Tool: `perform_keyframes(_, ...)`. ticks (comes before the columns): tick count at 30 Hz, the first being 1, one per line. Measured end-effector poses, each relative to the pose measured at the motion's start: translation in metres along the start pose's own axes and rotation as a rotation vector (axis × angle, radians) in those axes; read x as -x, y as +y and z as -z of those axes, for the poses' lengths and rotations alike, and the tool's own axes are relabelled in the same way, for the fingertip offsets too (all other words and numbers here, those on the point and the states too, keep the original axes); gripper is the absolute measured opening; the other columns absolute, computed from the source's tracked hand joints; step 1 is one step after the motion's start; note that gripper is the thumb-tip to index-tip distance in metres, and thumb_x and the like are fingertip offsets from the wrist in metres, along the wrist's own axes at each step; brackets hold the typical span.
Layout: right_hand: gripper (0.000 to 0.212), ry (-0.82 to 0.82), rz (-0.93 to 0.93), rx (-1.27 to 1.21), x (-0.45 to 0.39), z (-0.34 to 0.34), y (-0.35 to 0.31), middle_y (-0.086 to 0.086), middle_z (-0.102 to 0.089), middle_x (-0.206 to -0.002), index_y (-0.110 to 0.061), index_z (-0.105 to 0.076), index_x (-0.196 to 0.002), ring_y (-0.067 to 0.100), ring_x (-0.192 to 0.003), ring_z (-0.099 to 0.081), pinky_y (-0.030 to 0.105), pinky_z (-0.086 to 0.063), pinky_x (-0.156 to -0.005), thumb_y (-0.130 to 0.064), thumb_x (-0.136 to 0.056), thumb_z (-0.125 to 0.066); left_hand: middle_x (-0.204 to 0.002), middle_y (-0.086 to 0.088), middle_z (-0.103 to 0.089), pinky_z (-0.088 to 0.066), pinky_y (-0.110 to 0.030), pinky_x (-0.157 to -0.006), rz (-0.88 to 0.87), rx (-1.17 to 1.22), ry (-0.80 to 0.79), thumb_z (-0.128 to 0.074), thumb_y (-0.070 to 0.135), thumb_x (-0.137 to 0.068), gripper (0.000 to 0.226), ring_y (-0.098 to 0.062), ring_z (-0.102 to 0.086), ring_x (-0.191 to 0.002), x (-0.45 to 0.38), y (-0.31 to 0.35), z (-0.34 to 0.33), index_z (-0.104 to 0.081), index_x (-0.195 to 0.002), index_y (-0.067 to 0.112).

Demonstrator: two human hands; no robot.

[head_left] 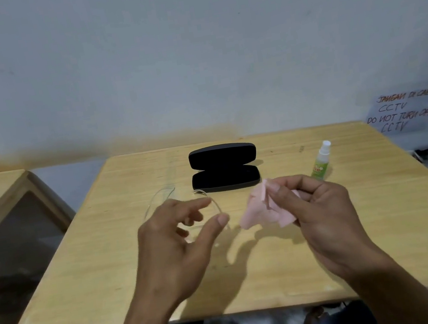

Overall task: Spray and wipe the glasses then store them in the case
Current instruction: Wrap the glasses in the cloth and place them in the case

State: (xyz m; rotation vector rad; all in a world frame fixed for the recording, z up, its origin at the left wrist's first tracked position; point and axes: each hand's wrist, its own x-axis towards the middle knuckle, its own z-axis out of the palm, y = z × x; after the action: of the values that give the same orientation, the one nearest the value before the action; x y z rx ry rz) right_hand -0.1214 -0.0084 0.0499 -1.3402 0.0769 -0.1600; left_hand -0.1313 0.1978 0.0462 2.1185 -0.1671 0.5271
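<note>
The glasses (187, 211) are a clear, almost invisible frame lying on the counter (359, 237), in front of the case and partly hidden behind the left hand; one temple arm (157, 198) curves out toward the far left. The left hand (175, 240) hovers over them with its fingers (200, 204) spread and loosely curled, thumb and forefinger apart; motion blur hides whether any fingertip touches the frame, so I cannot tell if it is gripped. The right hand (318, 207) has its fingers pinched on a pink cloth (259, 210), held up just beside the glasses. Behind them the black case (224, 167) lies open, lid up, and the spray bottle (320, 160) stands upright to its right, near the cloth hand.

The wiping step looks to be in hand, with storing not yet done. The main risk is the frame itself (transparent against pale wood, easy to misjudge): a careless pinch could land on a lens and smear it, or nudge the glasses toward the case edge. A wide sweep of the right hand could also tip the light bottle.
</note>
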Motion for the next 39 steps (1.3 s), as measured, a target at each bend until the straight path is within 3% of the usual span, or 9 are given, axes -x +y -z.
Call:
perform_keyframes(6,0.016,-0.063,-0.066,-0.023,0.011,-0.006,0.002,0.016,-0.079,-0.084,-0.007,-0.079,-0.085,0.024,-0.076,-0.076,0.028,-0.059,-0.069,-0.022,-0.080,-0.074,-0.071,0.011,-0.069,-0.043,-0.008,-0.062,0.009,0.190,0.041,-0.082,0.043,-0.067,0.024,-0.006,-0.065,-0.072,0.012,0.028,-0.040,-0.081,-0.086,0.029)
perform_keyframes(13,0.019,-0.064,-0.081,0.025,0.013,-0.002,0.007,0.011,-0.080,-0.087,-0.009,-0.082,-0.087,0.025,-0.090,-0.077,0.036,-0.060,-0.088,-0.025,-0.082,-0.074,-0.070,0.007,-0.072,-0.050,-0.028,-0.060,0.090,0.274,0.022,-0.080,0.032,-0.077,0.002,-0.009,-0.064,-0.063,0.013,0.035,-0.048,-0.080,-0.078,0.030)
perform_keyframes(18,0.038,-0.186,-0.145,0.012,0.012,0.006,0.005,0.015,-0.079,-0.093,-0.010,-0.079,-0.096,0.027,-0.087,-0.075,0.046,-0.059,-0.084,-0.038,-0.071,-0.082,-0.071,-0.004,-0.076,-0.057,-0.036,-0.066,0.249,0.442,0.038,-0.078,0.020,-0.080,0.008,-0.025,-0.071,-0.070,0.005,0.036,-0.045,-0.078,-0.073,0.017)
perform_keyframes(22,0.039,-0.256,-0.092,0.135,0.012,0.016,0.005,0.009,-0.080,-0.094,-0.013,-0.076,-0.094,0.023,-0.086,-0.077,0.037,-0.063,-0.076,-0.014,-0.058,-0.089,-0.068,-0.001,-0.075,-0.051,-0.018,-0.061,0.314,0.501,-0.034,-0.077,0.021,-0.080,0.016,-0.007,-0.063,-0.061,-0.002,0.039,-0.039,-0.075,-0.068,0.011)
perform_keyframes(26,0.016,-0.225,-0.008,0.183,0.012,0.018,0.006,0.005,-0.080,-0.082,-0.012,-0.081,-0.082,0.011,-0.074,-0.073,0.021,-0.055,-0.069,-0.025,-0.074,-0.077,-0.060,0.008,-0.071,-0.044,-0.009,-0.054,0.345,0.536,-0.048,-0.077,0.025,-0.074,0.018,0.004,-0.056,-0.052,-0.005,0.041,-0.036,-0.075,-0.069,0.008)
perform_keyframes(30,0.014,-0.195,0.105,0.382,0.009,0.024,0.002,-0.009,-0.070,-0.111,-0.034,-0.082,-0.077,-0.005,-0.106,-0.064,0.014,-0.052,-0.076,-0.040,-0.078,-0.070,-0.053,0.012,-0.063,-0.043,-0.009,-0.052,0.371,0.554,-0.074,-0.076,0.029,-0.070,0.021,0.002,-0.050,-0.049,-0.005,0.040,-0.031,-0.074,-0.070,0.008)
perform_keyframes(33,0.011,-0.171,0.133,0.365,0.007,0.027,-0.004,0.001,-0.073,-0.100,-0.030,-0.083,-0.078,0.007,-0.091,-0.069,0.020,-0.053,-0.062,-0.038,-0.074,-0.076,-0.054,0.009,-0.060,-0.042,-0.011,-0.052,0.369,0.549,-0.107,-0.076,0.031,-0.070,0.024,-0.002,-0.047,-0.050,-0.007,0.038,-0.029,-0.075,-0.071,0.007)
perform_keyframes(35,0.012,-0.186,0.113,0.261,0.006,0.026,-0.008,0.004,-0.079,-0.087,-0.021,-0.083,-0.079,0.016,-0.079,-0.074,0.024,-0.055,-0.065,-0.030,-0.071,-0.080,-0.055,0.004,-0.058,-0.041,-0.013,-0.051,0.353,0.528,-0.107,-0.076,0.030,-0.071,0.025,-0.005,-0.044,-0.050,-0.009,0.037,-0.028,-0.075,-0.071,0.006)
perform_keyframes(39,0.013,-0.185,0.083,0.236,0.001,0.027,-0.013,0.001,-0.080,-0.075,-0.020,-0.083,-0.078,0.007,-0.069,-0.072,0.022,-0.056,-0.065,-0.029,-0.076,-0.074,-0.058,0.004,-0.061,-0.041,-0.014,-0.052,0.283,0.459,-0.127,-0.074,0.035,-0.071,0.027,-0.007,-0.045,-0.054,-0.012,0.034,-0.023,-0.076,-0.072,0.008)
